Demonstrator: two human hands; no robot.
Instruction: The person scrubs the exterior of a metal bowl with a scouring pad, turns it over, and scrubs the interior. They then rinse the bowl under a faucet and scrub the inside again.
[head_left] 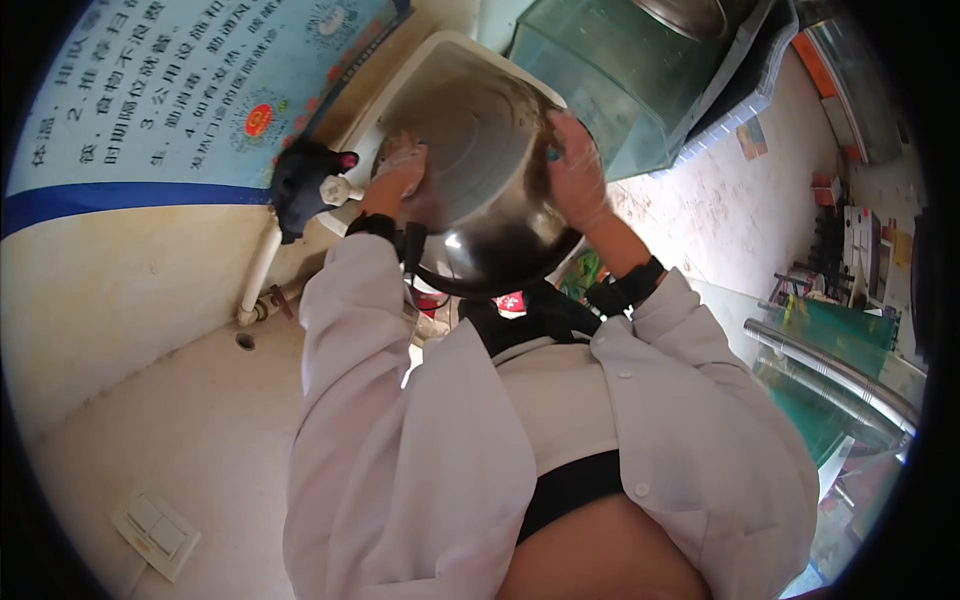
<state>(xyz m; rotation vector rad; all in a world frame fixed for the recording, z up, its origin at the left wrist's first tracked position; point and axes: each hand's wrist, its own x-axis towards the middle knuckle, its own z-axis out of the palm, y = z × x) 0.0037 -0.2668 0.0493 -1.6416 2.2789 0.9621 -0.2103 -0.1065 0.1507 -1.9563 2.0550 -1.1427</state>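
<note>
A large round steel basin (490, 215) is tilted over a pale sink (450, 42), its shiny curved side facing me. My left hand (402, 168) presses against the basin's left side, its fingers slightly blurred. On the right, my right hand (580, 172) grips the basin's edge, with the thumb on the metal and the fingers bent over the side. Both hands seem to be in thin clear gloves, and dark bands circle the wrists. Left of my left hand is a white tap (338, 190), beside a black object (300, 185) with a red tip.
A greenish glass tank (590, 75) stands beyond the sink, with a round metal lid (690, 14) near it. A blue poster (180, 90) with printed text covers the left wall. A pipe (260, 275) runs below it. Silver tubes (830, 370) lie at the right.
</note>
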